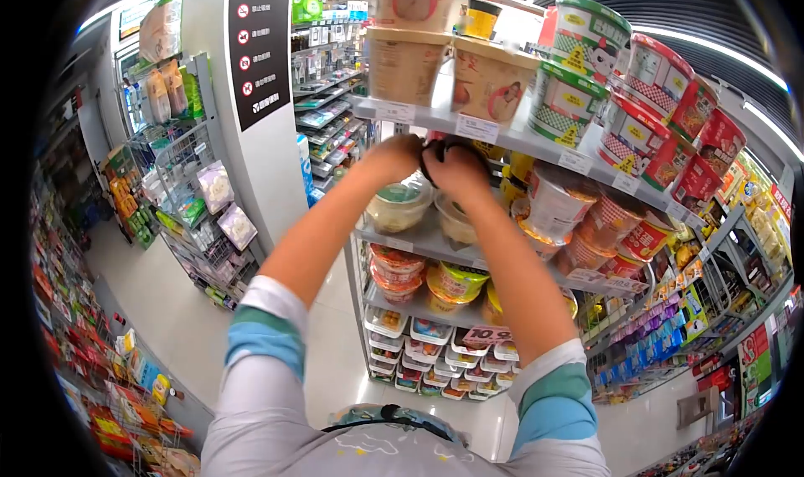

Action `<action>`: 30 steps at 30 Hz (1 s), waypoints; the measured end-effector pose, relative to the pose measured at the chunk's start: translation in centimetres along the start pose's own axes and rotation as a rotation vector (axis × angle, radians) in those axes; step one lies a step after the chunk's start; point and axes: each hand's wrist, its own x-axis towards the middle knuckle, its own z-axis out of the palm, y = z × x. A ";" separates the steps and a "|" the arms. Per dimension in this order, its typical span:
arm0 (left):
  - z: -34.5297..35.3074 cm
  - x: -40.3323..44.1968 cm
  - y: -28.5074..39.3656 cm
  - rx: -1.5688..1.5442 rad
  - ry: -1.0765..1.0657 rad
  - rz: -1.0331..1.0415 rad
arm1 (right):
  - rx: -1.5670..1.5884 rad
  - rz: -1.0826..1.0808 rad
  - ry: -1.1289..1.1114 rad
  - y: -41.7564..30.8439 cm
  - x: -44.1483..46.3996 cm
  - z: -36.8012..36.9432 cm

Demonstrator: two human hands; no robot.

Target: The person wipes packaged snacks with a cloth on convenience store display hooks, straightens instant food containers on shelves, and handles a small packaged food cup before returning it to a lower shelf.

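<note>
Centrally, the left hand (395,159) and right hand (459,172) meet at a dark item (430,155) (pinch indiscernible, fingers partly hidden), below the upper shelf's (429,119) front edge, above lidded bowls (400,205).

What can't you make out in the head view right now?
All in the head view:
Dark item: blurred, mostly covered by left hand and right hand.
Fingertips: hidden among it.
Right-hand bowl: partly behind forearm.
Price tag: print too small.
Top tub: cut by upper edge.
</note>
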 end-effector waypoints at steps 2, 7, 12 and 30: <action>6.0 4.6 -5.3 0.021 -0.001 0.089 | -0.168 -0.037 0.124 1.6 1.8 1.3; 9.0 4.0 -2.5 0.097 0.001 -0.011 | -0.299 0.060 0.110 5.6 3.9 3.2; 8.5 2.7 -1.6 0.009 0.040 -0.059 | -0.250 0.030 0.214 7.5 3.6 4.5; 9.0 2.9 -1.3 0.114 0.065 -0.051 | -0.159 0.220 0.125 6.0 2.4 3.0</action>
